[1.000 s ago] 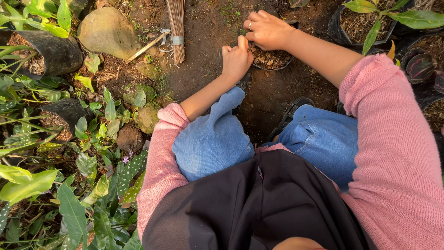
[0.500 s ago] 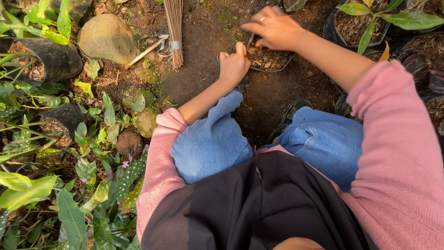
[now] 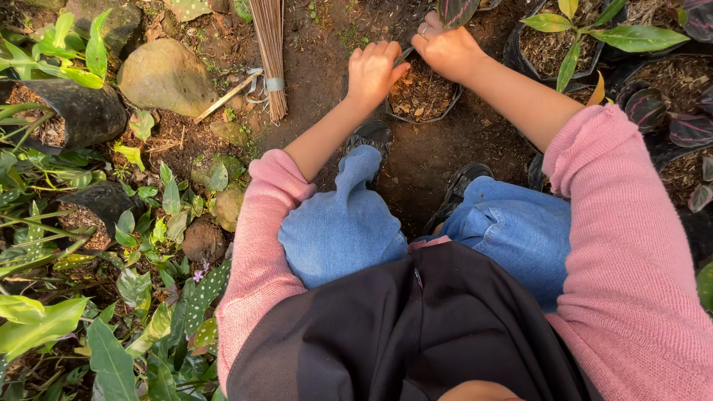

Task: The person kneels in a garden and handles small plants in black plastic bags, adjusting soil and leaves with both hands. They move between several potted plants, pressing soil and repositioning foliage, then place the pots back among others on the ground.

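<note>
A small black plastic grow bag (image 3: 423, 95) filled with brown soil mix stands on the bare earth in front of my knees. My left hand (image 3: 373, 70) grips its left rim, fingers curled over the edge. Over the bag's far right rim rests my right hand (image 3: 448, 49), a ring on one finger, fingers closed on the edge. Both arms wear pink sleeves pushed up. I squat in blue jeans and dark shoes.
A stick broom (image 3: 269, 52) lies on the soil at upper left, next to a large stone (image 3: 165, 74). Black grow bags with leafy plants (image 3: 572, 37) stand at upper right. More bags (image 3: 70, 111) and green foliage crowd the left side.
Both hands stayed at the soil bag. My right hand shifted along the far rim, and my left hand closed more firmly on the near-left rim.
</note>
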A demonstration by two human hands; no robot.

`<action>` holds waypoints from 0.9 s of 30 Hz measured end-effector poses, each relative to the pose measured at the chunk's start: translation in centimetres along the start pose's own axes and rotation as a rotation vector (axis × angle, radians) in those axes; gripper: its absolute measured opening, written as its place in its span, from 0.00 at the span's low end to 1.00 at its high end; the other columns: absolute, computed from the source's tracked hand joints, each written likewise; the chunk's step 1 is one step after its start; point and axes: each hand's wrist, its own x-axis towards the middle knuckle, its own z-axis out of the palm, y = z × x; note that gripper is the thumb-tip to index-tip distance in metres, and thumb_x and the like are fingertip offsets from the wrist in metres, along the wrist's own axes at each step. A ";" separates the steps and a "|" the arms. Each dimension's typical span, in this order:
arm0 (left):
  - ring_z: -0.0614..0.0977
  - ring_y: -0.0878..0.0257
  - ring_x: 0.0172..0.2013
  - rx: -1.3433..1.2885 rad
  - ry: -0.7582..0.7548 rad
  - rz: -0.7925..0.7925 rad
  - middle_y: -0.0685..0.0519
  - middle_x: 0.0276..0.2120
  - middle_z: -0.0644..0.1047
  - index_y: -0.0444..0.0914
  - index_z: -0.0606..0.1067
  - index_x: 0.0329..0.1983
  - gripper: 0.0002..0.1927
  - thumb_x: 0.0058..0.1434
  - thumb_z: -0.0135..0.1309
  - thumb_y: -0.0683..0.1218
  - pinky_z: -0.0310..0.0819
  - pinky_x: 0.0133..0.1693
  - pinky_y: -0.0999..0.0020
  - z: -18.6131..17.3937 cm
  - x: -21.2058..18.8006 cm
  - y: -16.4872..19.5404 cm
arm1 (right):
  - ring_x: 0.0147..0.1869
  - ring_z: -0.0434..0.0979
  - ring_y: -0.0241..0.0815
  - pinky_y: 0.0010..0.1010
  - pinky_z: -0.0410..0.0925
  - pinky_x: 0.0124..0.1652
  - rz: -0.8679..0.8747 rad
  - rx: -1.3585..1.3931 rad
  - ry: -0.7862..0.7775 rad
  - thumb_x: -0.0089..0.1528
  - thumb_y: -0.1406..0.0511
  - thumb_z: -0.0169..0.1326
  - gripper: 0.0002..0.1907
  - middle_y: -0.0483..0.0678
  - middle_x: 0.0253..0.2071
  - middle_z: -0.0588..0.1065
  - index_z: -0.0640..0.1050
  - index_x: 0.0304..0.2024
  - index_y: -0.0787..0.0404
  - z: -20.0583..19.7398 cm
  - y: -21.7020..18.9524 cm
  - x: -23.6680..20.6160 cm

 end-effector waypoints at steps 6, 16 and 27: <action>0.80 0.57 0.34 0.043 0.024 0.017 0.55 0.28 0.77 0.43 0.75 0.30 0.13 0.56 0.66 0.53 0.73 0.32 0.59 0.5 0.5 0.5 | 0.55 0.75 0.45 0.33 0.72 0.41 -0.019 -0.012 -0.116 0.61 0.67 0.55 0.08 0.46 0.39 0.76 0.76 0.43 0.62 -1.2 -0.7 -0.2; 0.80 0.57 0.35 0.148 0.009 0.062 0.56 0.27 0.78 0.43 0.77 0.28 0.08 0.54 0.65 0.48 0.73 0.34 0.60 1.2 0.8 0.2 | 0.51 0.77 0.51 0.42 0.70 0.53 0.204 0.222 0.151 0.66 0.69 0.59 0.13 0.51 0.39 0.77 0.74 0.52 0.62 -1.8 -1.1 -2.4; 0.79 0.58 0.36 0.100 0.093 0.127 0.56 0.27 0.77 0.42 0.76 0.29 0.11 0.49 0.66 0.49 0.72 0.35 0.60 1.1 2.4 0.9 | 0.36 0.78 0.46 0.35 0.72 0.39 0.056 0.101 0.075 0.60 0.72 0.56 0.35 0.49 0.31 0.76 0.69 0.71 0.66 -1.7 -0.1 -1.9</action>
